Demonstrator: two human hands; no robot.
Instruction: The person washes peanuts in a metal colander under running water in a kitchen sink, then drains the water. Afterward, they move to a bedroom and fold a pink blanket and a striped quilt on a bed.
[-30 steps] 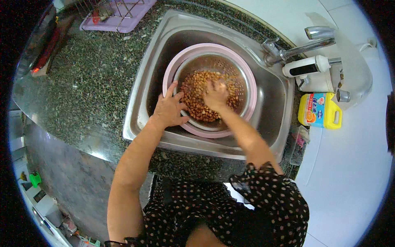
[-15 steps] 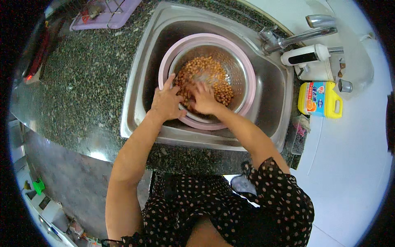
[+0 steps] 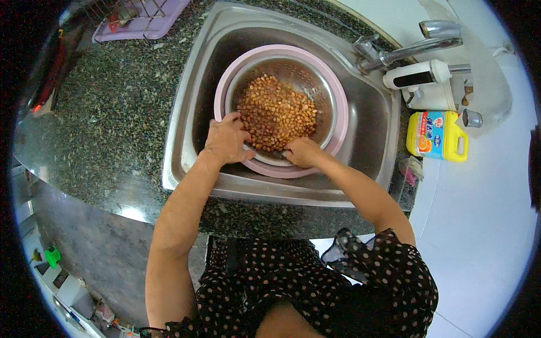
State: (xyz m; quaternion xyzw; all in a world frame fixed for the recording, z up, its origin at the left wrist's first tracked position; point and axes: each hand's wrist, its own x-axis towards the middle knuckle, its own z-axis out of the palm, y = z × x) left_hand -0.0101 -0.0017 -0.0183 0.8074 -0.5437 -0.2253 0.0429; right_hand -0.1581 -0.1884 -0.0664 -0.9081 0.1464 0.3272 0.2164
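A perforated metal colander [image 3: 329,107] sits inside a pink basin [image 3: 342,115] in the sink. Small round brown beans or nuts [image 3: 279,110] lie in it, too small to name surely, and look wet. My left hand [image 3: 225,139] holds the colander's rim at the lower left, fingers bent over the edge. At its lower right edge, my right hand [image 3: 304,152] is closed on the rim with the fingertips just inside.
A steel sink [image 3: 369,143] surrounds the basin, with a faucet [image 3: 403,52] at its back right corner. On the right stand a white cylindrical device [image 3: 417,74] and a yellow bottle [image 3: 438,136]. A purple rack tray [image 3: 160,25] is on the dark speckled counter [image 3: 121,101].
My right hand has moved out of the beans or nuts, down and right onto the colander's rim. The pile lies more evenly spread. My left hand has stayed at the rim.
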